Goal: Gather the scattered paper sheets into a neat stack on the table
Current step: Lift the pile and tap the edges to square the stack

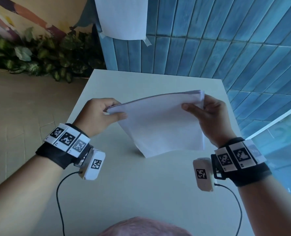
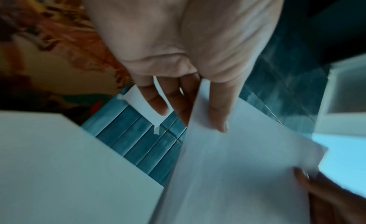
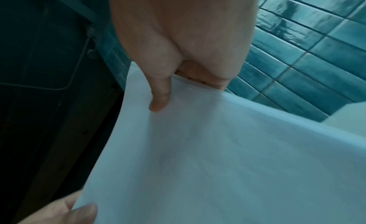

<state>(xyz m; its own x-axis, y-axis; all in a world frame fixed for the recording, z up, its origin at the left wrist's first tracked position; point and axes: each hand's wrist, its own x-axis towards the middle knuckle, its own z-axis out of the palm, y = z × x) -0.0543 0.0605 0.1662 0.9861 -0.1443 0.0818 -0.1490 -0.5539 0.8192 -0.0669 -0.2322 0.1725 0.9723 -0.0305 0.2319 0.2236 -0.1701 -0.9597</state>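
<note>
A stack of white paper sheets [image 1: 160, 123] is held up on edge above the white table [image 1: 141, 193], its lower edge close to the tabletop. My left hand [image 1: 105, 113] pinches the stack's upper left corner, thumb in front and fingers behind. My right hand [image 1: 207, 114] pinches the upper right corner the same way. In the left wrist view the thumb lies on the paper stack [image 2: 237, 172] and the other hand's fingertip shows at the far corner. In the right wrist view the thumb presses on the paper stack [image 3: 217, 157].
A blue tiled wall [image 1: 209, 40] rises behind the table, with a white sheet [image 1: 122, 16] taped to it. Green plants [image 1: 42, 57] line the floor at the left. Cables [image 1: 59, 201] hang from both wrist cameras over the table's near part.
</note>
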